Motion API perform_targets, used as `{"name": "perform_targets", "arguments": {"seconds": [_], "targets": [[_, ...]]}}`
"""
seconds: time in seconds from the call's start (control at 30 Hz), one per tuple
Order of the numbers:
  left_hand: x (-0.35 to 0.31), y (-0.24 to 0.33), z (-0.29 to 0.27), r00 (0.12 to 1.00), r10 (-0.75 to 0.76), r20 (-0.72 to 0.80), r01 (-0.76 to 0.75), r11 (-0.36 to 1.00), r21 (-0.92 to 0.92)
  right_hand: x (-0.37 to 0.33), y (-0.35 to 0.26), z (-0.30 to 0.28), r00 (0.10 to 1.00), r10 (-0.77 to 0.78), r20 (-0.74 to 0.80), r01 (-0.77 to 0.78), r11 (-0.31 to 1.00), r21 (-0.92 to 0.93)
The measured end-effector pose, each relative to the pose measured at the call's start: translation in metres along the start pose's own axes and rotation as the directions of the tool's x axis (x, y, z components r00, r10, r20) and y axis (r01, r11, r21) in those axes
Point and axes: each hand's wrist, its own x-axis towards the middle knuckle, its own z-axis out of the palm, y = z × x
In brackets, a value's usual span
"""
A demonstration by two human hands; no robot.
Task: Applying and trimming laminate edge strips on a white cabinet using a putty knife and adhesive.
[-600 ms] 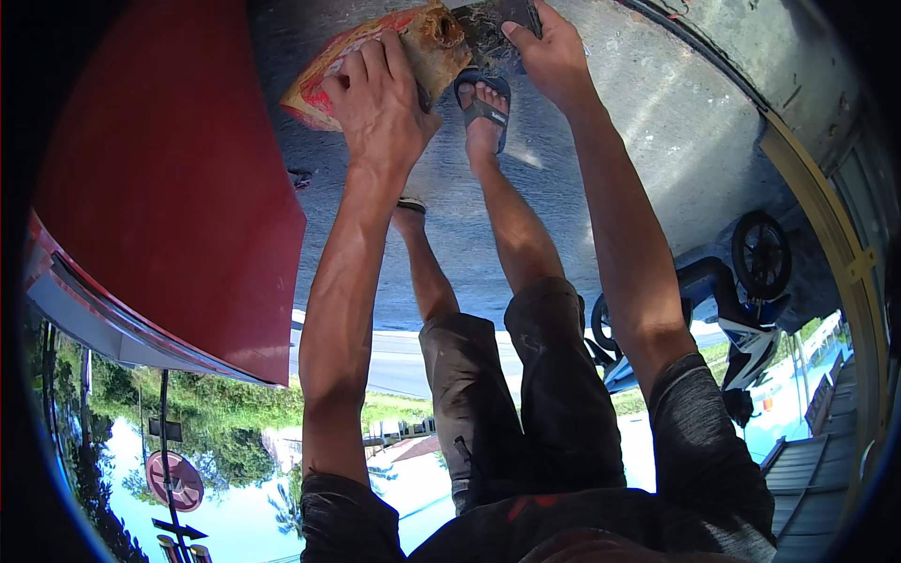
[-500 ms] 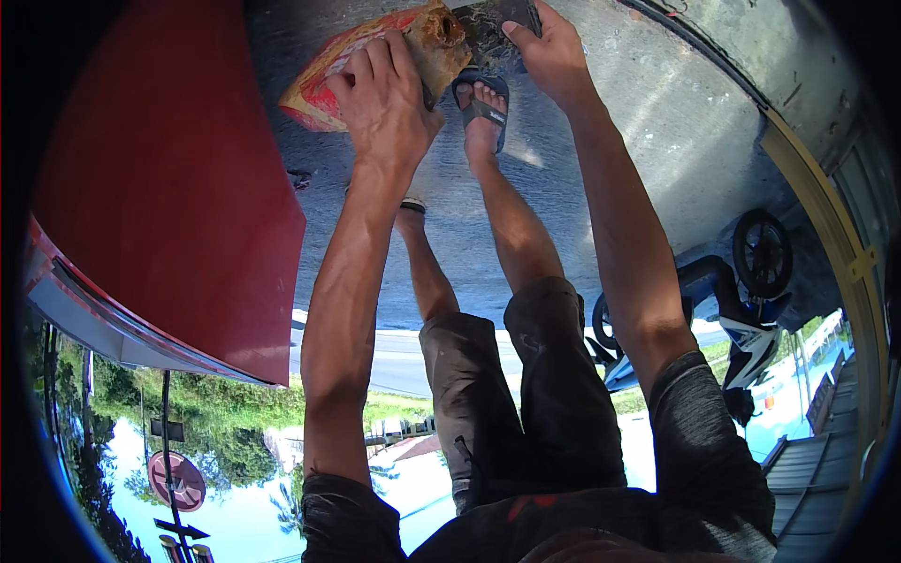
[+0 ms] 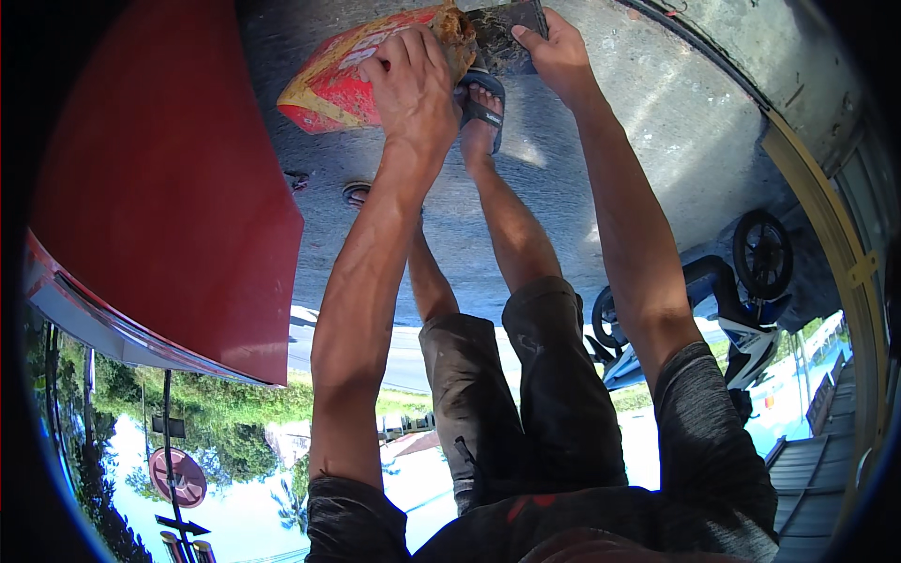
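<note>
two hands [image 3: 418, 98], one package [image 3: 338, 80], one panel [image 3: 511, 39]

sunlight [image 3: 648, 141] streaks the grey floor [image 3: 563, 188] between a red panel [image 3: 169, 188] and a yellow beam [image 3: 832, 205].

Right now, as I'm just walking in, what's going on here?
A person is bending over rough paved ground with both hands busy. The left hand holds a red-and-yellow package with a ragged brown end. The right hand grips a dark flat piece by its edge, right beside that end; I can't tell whether they touch.
</note>
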Motion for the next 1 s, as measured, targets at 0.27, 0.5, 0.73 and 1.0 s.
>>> {"name": "perform_targets", "arguments": {"seconds": [0.27, 0.5, 0.73, 1.0], "targets": [[0.008, 0.011, -0.005, 0.999, -0.012, -0.03, 0.01, 0.998, -0.063, 0.008, 0.047, -0.013, 0.999, -0.053, 0.011, 0.047, 0.956, 0.289], [-0.001, -0.001, -0.002, 0.999, -0.017, -0.032, 0.017, 1.0, -0.012, -0.011, 0.013, 0.001, 1.0, 0.022, 0.004, -0.022, 0.983, 0.182], [-0.006, -0.003, -0.005, 0.999, -0.021, -0.025, 0.019, 0.997, -0.068, -0.014, 0.007, 0.003, 0.999, 0.045, -0.027, -0.039, 0.983, 0.181], [-0.024, -0.022, -0.004, 0.994, -0.088, -0.072, 0.074, 0.982, -0.171, -0.004, -0.035, 0.034, 0.994, -0.072, -0.08, 0.082, 0.988, 0.127]]}}
